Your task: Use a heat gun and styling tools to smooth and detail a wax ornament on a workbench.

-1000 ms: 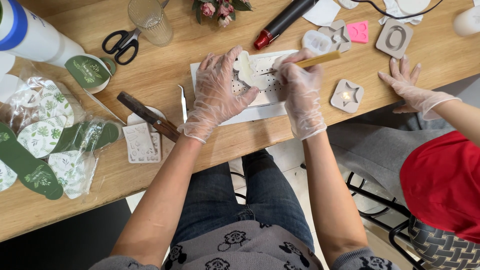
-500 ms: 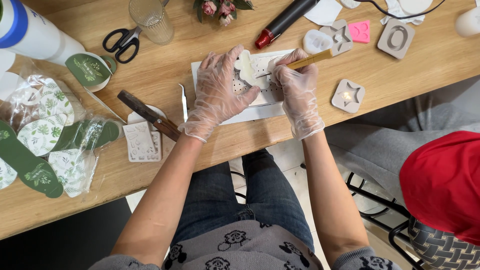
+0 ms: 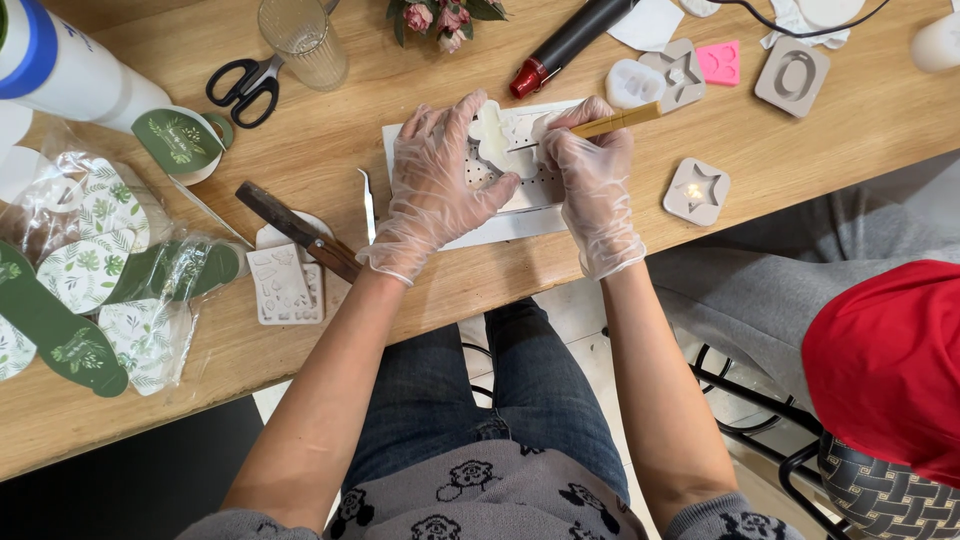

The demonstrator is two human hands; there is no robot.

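Both my hands wear clear plastic gloves and rest on a white perforated mat (image 3: 540, 185) on the wooden table (image 3: 420, 90). My left hand (image 3: 435, 190) pinches a small cream-white shaped piece (image 3: 492, 135) and holds it over the mat. My right hand (image 3: 590, 175) grips a tool with a wooden handle (image 3: 622, 120) like a pen, its tip against the white piece.
Grey silicone moulds (image 3: 696, 190) (image 3: 792, 75), a pink mould (image 3: 718, 62), a black-red heat tool (image 3: 565, 45), scissors (image 3: 243, 85), a glass (image 3: 303, 40), a knife (image 3: 298, 230) over a mould tray (image 3: 285, 285), and leaf-print tags in bags (image 3: 95, 270). A person in red (image 3: 885, 360) sits at right.
The other person's gloved hand that lay on the table edge at right has withdrawn out of view. My hands stay on the white piece with only slight shifts.
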